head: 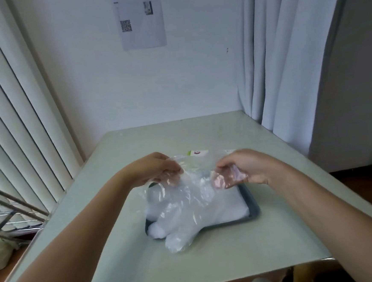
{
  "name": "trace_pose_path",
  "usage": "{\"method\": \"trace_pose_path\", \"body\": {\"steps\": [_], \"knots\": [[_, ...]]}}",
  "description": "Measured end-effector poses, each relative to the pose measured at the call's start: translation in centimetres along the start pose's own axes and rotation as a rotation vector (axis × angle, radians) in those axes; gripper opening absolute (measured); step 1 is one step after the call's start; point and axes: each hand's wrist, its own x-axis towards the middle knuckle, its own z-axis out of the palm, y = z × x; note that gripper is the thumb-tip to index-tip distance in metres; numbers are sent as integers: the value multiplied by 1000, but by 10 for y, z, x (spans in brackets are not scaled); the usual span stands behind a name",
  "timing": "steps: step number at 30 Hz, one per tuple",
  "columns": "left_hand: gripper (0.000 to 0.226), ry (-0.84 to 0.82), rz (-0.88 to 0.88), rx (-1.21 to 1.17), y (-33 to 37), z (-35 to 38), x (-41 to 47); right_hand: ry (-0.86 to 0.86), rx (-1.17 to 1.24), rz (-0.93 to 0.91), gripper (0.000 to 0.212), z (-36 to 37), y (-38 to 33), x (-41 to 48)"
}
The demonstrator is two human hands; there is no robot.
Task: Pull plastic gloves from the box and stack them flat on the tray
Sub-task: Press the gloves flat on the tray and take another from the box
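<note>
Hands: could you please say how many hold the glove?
2: the left hand pinches the glove at its left edge, the right hand at its right edge, above the tray. No other hand shows.

- You're in a plain indoor room; can't tell home vs. office.
- Left of frame: vertical blinds (pixel 11 110).
- Upper right: pale curtain (pixel 274 56).
- Top centre: QR-code sheet (pixel 138 17) on the wall.

The left hand (pixel 154 169) and right hand (pixel 245 166) are bare, with both forearms (pixel 76 227) uncovered throughout

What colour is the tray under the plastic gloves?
The tray is dark grey, almost black. Its rim shows best at the right side in the head view.
</note>
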Motion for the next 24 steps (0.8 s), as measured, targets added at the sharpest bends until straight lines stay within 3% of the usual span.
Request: {"method": "trace_pose_path", "body": {"steps": [6, 11, 14, 16, 18, 21, 24], "knots": [[14, -81, -118, 186, -28, 22, 42, 137, -369, 6, 17, -5, 51, 19], [12, -116, -189, 303, -34, 32, 62, 328, -389, 5, 36, 0, 75, 27], [23, 3, -242, 353, -38, 28, 68, 337, -517, 49, 36, 0, 78, 26], [34, 142, -260, 468, -41, 20, 70, 332, -644, 70, 36, -1, 79, 25], [32, 312, -248, 608, -43, 14, 68, 289, -695, 95, 39, 0, 79, 23], [18, 570, -111, 688, -33, 22, 57, 255, -655, 108, 43, 3, 80, 21], [19, 547, 94, 679, -17, 58, 36, 251, -621, 107, 43, 5, 79, 20]]}}
